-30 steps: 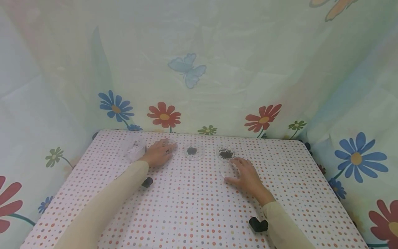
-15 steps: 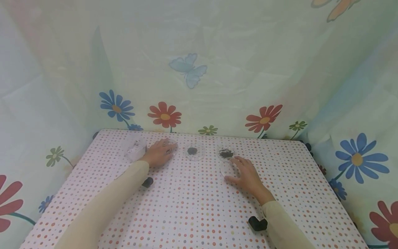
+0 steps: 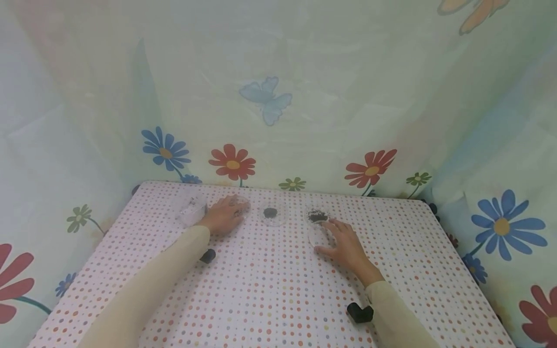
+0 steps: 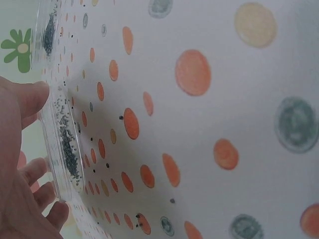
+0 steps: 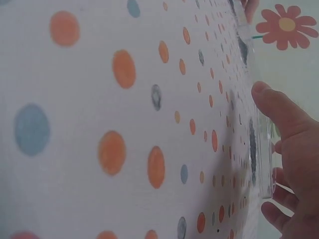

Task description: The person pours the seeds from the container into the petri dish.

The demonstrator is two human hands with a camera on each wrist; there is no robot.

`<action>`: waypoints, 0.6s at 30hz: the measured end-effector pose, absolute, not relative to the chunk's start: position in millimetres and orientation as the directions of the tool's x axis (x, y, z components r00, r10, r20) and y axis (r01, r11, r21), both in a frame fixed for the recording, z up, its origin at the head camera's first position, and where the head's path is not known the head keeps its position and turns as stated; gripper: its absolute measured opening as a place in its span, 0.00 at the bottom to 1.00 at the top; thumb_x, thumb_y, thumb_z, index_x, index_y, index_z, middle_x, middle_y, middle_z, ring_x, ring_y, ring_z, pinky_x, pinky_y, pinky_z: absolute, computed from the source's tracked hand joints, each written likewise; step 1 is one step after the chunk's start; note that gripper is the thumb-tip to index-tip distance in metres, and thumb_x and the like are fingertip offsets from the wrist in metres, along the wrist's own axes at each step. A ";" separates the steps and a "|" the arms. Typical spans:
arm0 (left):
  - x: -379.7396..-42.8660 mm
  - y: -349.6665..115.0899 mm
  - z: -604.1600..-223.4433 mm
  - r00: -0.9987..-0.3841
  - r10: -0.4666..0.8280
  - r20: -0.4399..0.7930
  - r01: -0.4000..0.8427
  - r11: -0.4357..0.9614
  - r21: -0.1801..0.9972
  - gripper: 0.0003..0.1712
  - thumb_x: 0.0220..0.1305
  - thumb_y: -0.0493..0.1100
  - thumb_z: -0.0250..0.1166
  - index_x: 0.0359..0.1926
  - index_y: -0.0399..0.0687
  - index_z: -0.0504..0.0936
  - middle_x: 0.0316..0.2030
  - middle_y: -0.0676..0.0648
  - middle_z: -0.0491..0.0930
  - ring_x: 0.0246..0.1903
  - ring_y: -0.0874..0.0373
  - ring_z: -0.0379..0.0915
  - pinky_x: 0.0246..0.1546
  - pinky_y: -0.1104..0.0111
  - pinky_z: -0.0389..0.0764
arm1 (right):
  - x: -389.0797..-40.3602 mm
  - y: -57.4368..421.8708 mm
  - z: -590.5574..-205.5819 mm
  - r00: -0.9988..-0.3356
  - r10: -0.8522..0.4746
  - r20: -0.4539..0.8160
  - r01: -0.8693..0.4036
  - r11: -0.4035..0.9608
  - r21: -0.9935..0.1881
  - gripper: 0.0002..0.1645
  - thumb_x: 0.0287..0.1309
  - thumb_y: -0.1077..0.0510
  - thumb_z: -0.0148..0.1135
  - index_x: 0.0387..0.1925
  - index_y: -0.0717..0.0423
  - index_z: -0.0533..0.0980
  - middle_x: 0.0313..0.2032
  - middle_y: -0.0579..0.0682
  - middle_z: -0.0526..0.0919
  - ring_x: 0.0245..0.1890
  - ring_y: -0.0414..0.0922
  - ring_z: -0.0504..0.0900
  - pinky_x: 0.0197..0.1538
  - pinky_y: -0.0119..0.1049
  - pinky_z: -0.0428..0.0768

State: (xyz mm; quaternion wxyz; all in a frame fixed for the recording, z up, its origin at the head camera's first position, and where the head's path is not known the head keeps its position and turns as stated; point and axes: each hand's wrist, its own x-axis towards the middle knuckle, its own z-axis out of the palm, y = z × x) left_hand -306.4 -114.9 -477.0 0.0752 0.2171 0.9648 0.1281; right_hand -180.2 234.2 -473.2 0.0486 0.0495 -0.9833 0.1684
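My left hand [image 3: 225,215] grips a clear petri dish [image 4: 50,149] from its sides, thumb on one edge and fingers spread along the other. Dark grains [image 4: 67,144] show through the plastic. At the right, my right hand [image 3: 344,245] curls thumb and fingers around a clear round petri dish lid [image 3: 318,238]. The lid overlaps the near edge of another dish holding dark grains [image 3: 316,216] in the head view. Between the hands stands a third petri dish [image 3: 273,221] with a dark round heap in it.
A clear container [image 3: 191,210] with pale contents stands left of my left hand. Loose dark grains lie on the dotted tablecloth [image 3: 270,290] near the left dish. A flower-print curtain [image 3: 304,111] rises behind the table. Black blocks [image 3: 360,313] sit by both wrists.
Both hands keep their places on the dish and the lid. The head view has shifted very slightly.
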 end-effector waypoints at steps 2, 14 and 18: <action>-307.2 -114.5 -478.8 -0.895 0.438 -0.086 0.401 0.873 0.278 0.28 0.65 0.57 0.49 0.66 0.71 0.58 0.71 0.48 0.48 0.70 0.46 0.41 0.65 0.42 0.50 | -180.0 234.4 -473.4 -0.992 -0.072 0.108 -0.104 0.937 -0.332 0.46 0.43 0.36 0.66 0.63 0.48 0.64 0.65 0.58 0.61 0.64 0.60 0.57 0.60 0.63 0.62; -306.9 -114.8 -480.4 -0.903 0.419 -0.096 0.381 0.883 0.275 0.28 0.65 0.59 0.49 0.66 0.73 0.58 0.71 0.49 0.48 0.71 0.48 0.40 0.67 0.44 0.49 | -182.5 232.2 -471.1 -0.993 -0.067 0.099 -0.096 0.941 -0.324 0.45 0.44 0.36 0.65 0.62 0.48 0.64 0.65 0.58 0.60 0.65 0.59 0.58 0.61 0.62 0.62; -306.8 -113.9 -478.5 -0.897 0.433 -0.088 0.397 0.877 0.270 0.28 0.65 0.58 0.49 0.66 0.71 0.58 0.71 0.48 0.49 0.71 0.47 0.41 0.66 0.43 0.49 | -183.5 232.9 -470.3 -0.994 -0.062 0.095 -0.089 0.944 -0.319 0.45 0.44 0.36 0.65 0.63 0.49 0.63 0.65 0.58 0.60 0.64 0.59 0.58 0.61 0.62 0.62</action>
